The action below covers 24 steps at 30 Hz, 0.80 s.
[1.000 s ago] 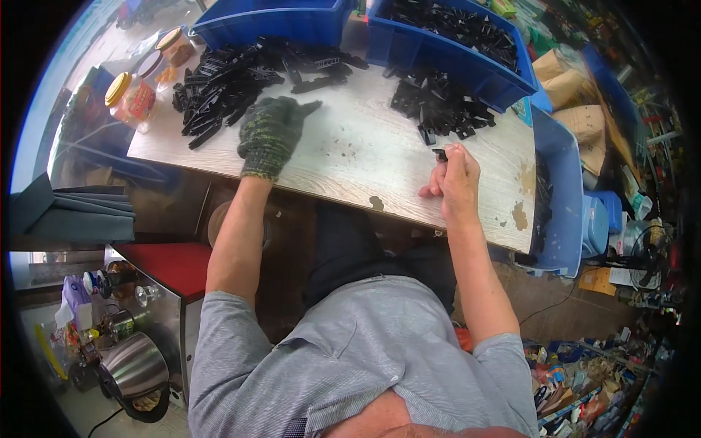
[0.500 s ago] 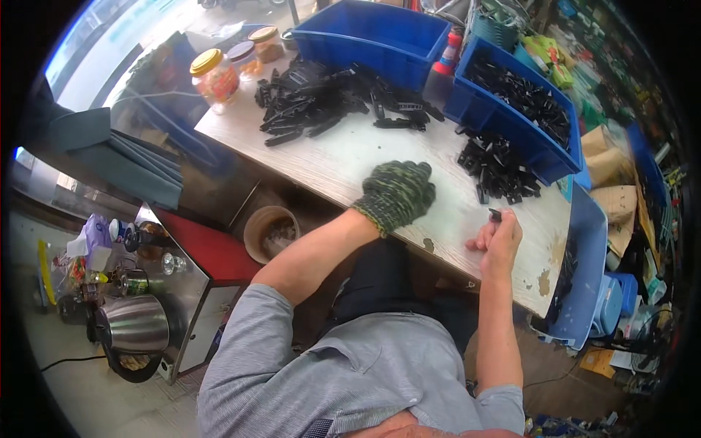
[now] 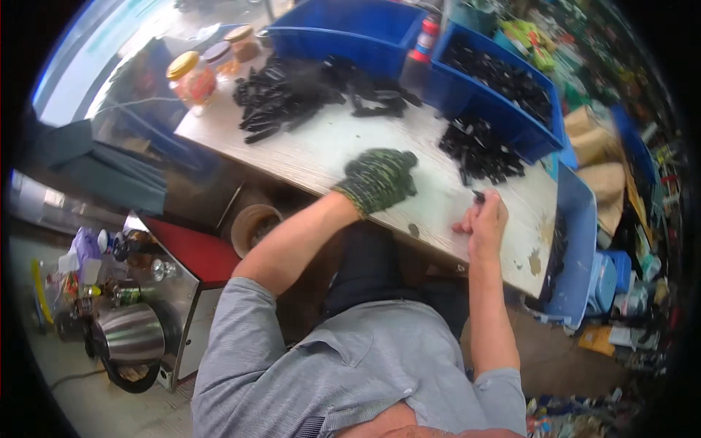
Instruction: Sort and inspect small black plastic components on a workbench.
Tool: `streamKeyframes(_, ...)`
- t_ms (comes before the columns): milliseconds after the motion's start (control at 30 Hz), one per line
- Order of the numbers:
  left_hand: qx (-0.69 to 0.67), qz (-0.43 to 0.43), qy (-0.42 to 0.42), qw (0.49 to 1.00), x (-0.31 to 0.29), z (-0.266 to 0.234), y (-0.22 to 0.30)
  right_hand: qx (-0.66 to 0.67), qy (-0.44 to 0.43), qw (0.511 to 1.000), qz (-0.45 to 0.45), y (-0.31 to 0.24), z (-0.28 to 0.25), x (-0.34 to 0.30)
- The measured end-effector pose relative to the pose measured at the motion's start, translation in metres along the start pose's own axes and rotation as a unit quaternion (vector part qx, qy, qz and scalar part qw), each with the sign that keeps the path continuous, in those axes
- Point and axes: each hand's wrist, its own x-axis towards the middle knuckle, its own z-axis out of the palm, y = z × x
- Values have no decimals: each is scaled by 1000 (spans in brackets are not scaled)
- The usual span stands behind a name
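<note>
My left hand (image 3: pixel 377 179), in a dark green and black patterned knit glove, is curled closed over the near part of the white worktable (image 3: pixel 328 164). Whatever its fingers may hold is hidden beneath. My bare right hand (image 3: pixel 489 225) pinches a small black plastic piece (image 3: pixel 479 197) between thumb and fingers, with the other fingers curled under. Just beyond it lies a heap of small black plastic pieces (image 3: pixel 482 152). Farther off, to the left, spreads a pile of longer black plastic strips (image 3: pixel 285 98).
Two blue bins stand at the back: a large bin (image 3: pixel 336 45) and another bin (image 3: pixel 504 120) full of black parts. Between them is a red-topped bottle (image 3: pixel 424 40). Lidded jars (image 3: pixel 192 80) sit at the far left. A lighter blue tub (image 3: pixel 577 248) adjoins the right edge.
The whole view has shifted, so the table and bins appear farther left and higher. My left fist has turned slightly. My right hand keeps its pinch on the small black piece.
</note>
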Motion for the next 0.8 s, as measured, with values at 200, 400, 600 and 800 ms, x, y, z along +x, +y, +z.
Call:
streamKeyframes(200, 53, 76, 138, 986, -2, -8, 2, 13, 14, 1000, -8, 1, 1, 3)
streamKeyframes(400, -311, -18, 109, 944, -8, 18, 58, 13, 7, 1000, -24, 0, -7, 1)
streamKeyframes(600, -369, -17, 98, 924, -3, 36, 90, 32, 19, 999, 2, -11, -3, -10)
streamKeyframes(800, -364, 2, 72, 929, 0, 33, 87, 1, 54, 998, -44, -11, 4, -10)
